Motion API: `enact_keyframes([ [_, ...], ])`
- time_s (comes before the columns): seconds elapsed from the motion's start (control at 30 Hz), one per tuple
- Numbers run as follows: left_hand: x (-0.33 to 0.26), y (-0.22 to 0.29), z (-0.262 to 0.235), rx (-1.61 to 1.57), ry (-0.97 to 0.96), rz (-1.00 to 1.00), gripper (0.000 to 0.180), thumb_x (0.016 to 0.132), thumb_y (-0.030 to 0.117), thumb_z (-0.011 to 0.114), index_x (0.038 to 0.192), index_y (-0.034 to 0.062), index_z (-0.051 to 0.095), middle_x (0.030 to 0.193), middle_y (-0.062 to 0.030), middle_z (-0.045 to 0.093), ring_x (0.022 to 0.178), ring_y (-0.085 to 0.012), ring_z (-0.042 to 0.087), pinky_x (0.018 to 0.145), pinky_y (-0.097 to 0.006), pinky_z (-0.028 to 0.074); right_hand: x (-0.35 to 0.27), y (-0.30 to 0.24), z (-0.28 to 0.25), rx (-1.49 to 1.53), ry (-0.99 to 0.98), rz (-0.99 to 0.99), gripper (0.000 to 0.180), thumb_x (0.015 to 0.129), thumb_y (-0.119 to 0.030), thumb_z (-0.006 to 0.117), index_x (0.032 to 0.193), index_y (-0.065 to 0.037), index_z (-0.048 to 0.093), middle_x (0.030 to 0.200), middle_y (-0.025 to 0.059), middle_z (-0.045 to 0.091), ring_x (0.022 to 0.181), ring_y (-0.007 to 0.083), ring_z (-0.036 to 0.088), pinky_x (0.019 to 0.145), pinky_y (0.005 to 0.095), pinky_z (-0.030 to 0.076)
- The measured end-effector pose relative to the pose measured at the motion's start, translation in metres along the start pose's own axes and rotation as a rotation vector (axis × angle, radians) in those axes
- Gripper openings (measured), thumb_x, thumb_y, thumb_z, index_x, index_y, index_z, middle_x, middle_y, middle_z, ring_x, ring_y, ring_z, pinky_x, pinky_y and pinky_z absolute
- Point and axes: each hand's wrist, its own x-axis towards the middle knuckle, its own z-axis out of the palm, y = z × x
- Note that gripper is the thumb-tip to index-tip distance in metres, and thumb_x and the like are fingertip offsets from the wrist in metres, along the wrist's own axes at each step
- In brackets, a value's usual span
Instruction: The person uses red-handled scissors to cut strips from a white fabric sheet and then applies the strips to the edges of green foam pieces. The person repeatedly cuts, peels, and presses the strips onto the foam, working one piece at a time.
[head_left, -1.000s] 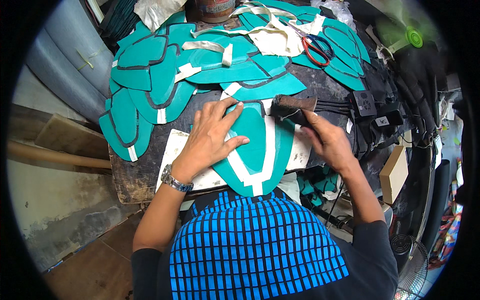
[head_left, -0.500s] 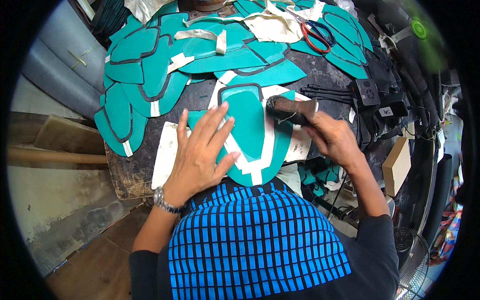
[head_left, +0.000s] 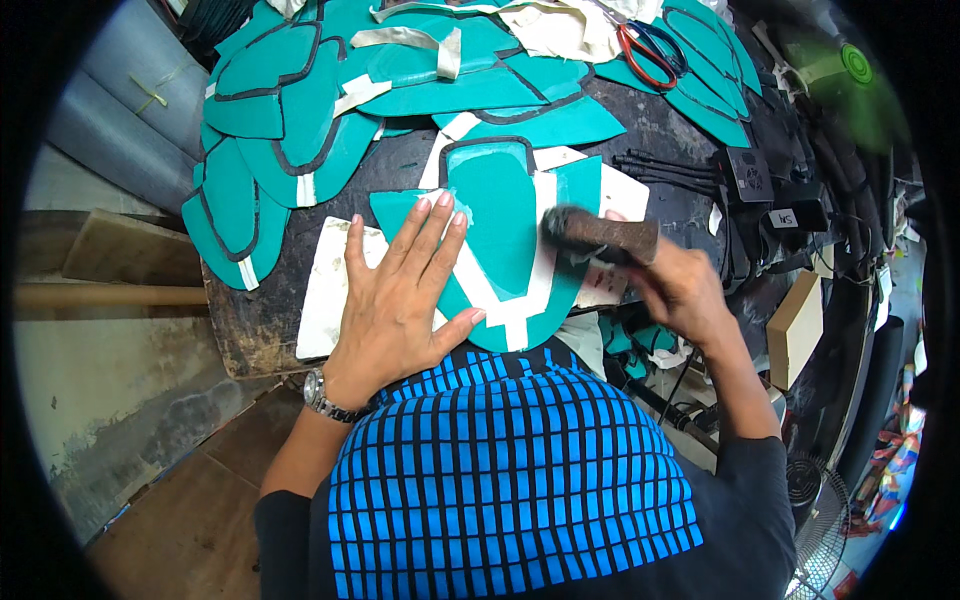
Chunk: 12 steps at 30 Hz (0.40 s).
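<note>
A teal cut piece (head_left: 497, 210) with white tape strips lies on a white board (head_left: 330, 290) at the near edge of a dark worktable (head_left: 260, 325). My left hand (head_left: 400, 300) rests flat on the piece's left side, fingers spread. My right hand (head_left: 680, 290) grips a dark hammer (head_left: 598, 236), whose head sits over the piece's right side, slightly blurred.
Several teal cut pieces (head_left: 290, 120) with dark edges are piled across the back and left of the table. Red-handled scissors (head_left: 645, 50) lie at the back. Black cables and boxes (head_left: 750, 180) crowd the right. A fan (head_left: 815, 510) stands lower right.
The view has shifted. My left hand stays flat on the piece, while my right hand swings the hammer over its right edge.
</note>
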Motion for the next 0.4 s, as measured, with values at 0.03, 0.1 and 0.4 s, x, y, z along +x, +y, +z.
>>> enact_keyframes([
  [0.03,-0.001,0.000,0.000,-0.004,0.004,0.001,0.083,0.088,0.058,0.059,0.153,0.0117,0.036,0.160,-0.0087,0.032,0.149,-0.0224,0.026,0.114,-0.069,0.006,0.000,0.000,0.000,-0.037,0.008,0.038,0.052,0.075,-0.004,0.071,0.125,-0.013,0.060,0.077,0.0086,0.055,0.061,0.0310,0.061,0.053,0.0410,0.049],
  [0.1,0.001,-0.001,0.001,0.007,0.004,0.003,0.084,0.088,0.058,0.058,0.154,0.0116,0.034,0.161,-0.0095,0.031,0.149,-0.0233,0.026,0.115,-0.068,0.006,0.001,0.001,0.000,0.106,0.099,-0.035,0.060,0.073,-0.003,0.071,0.130,-0.015,0.060,0.073,0.0083,0.051,0.058,0.0302,0.058,0.051,0.0407,0.046],
  [0.4,-0.003,-0.002,0.004,0.041,-0.037,-0.014,0.089,0.088,0.064,0.056,0.156,0.0142,0.030,0.163,-0.0119,0.025,0.151,-0.0265,0.020,0.117,-0.064,0.004,-0.024,-0.003,0.013,0.358,0.128,-0.230,0.087,0.068,-0.001,0.077,0.147,-0.022,0.049,0.067,-0.0022,0.050,0.056,0.0149,0.057,0.048,0.0343,0.046],
])
